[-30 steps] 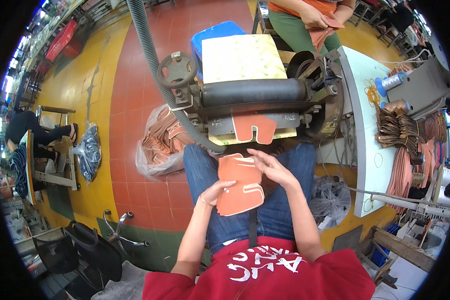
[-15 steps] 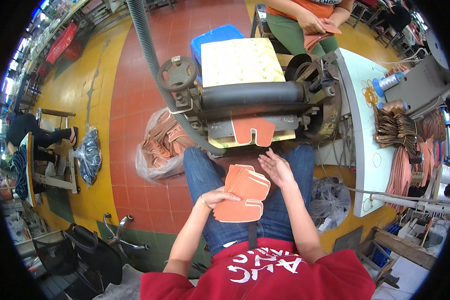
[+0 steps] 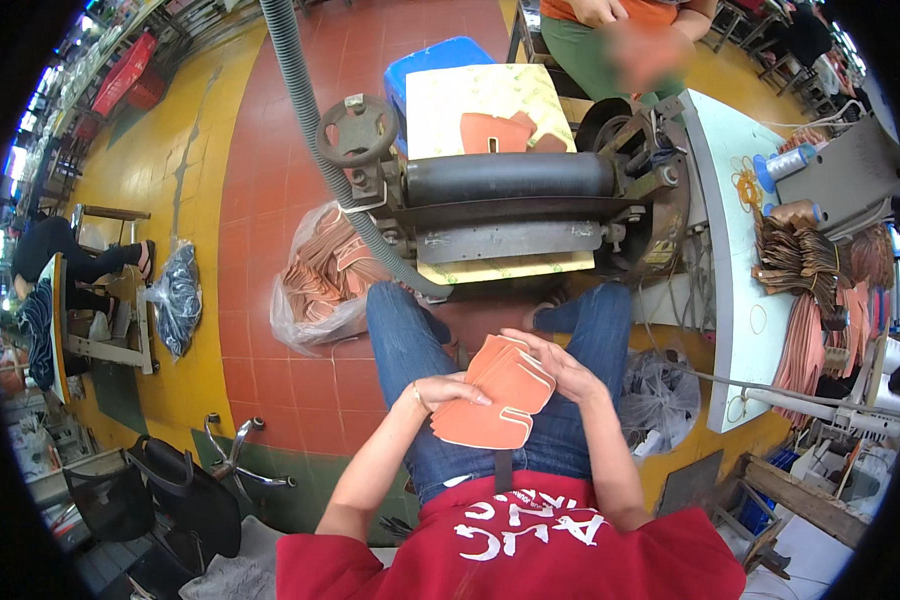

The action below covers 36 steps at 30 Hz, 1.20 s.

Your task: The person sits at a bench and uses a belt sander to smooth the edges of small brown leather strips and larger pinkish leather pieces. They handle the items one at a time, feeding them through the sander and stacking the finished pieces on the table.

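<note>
From where I stand, the left hand (image 3: 445, 391) grips a fanned stack of orange pieces (image 3: 500, 402) over the lap, thumb on top. The right hand (image 3: 572, 376) meets the stack's far edge; I can't tell whether it pinches anything. Should the left grip slacken, that loose fan could slide apart and spill. The left fingers are hidden underneath. Beyond, the black roller (image 3: 510, 178) seems to cover a notched piece's (image 3: 478, 130) near edge, and blur masks the co-worker's (image 3: 585, 50) handful.
</note>
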Motion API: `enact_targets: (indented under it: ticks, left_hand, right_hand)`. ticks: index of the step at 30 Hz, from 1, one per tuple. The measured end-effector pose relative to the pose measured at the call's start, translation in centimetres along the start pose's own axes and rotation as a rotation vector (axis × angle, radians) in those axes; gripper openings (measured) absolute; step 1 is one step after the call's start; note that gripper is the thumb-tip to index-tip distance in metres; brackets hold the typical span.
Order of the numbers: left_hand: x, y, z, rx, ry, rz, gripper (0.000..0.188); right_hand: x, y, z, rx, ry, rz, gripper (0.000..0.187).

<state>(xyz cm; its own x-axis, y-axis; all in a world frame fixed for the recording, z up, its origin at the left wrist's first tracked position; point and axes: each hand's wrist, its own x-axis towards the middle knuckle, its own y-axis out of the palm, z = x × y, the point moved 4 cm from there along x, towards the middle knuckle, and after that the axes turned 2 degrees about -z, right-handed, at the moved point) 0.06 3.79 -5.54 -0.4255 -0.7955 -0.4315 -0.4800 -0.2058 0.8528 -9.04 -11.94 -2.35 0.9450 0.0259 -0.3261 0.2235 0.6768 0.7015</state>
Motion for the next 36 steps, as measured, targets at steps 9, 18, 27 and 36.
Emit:
enact_targets:
  ticks: [9,18,27,36]
  left_hand:
    - [1.0,0.6,-1.8,-0.325,0.204,0.015,0.084]
    - [-2.5,2.6,-4.0,-0.087,0.583,0.094,0.134]
    - [-1.2,3.9,-4.4,-0.478,1.081,-0.185,0.079]
    - [-1.5,3.5,-5.0,-0.476,0.992,-0.209,0.069]
  right_hand:
    - [-1.4,2.1,3.1,-0.41,-0.135,-0.299,0.052]
    - [0.1,3.2,4.6,0.045,-0.393,-0.55,0.048]
    - [1.5,5.7,4.1,-0.301,-0.505,-0.587,0.046]
    - [-1.1,6.0,5.7,-1.151,-0.613,-0.838,0.065]
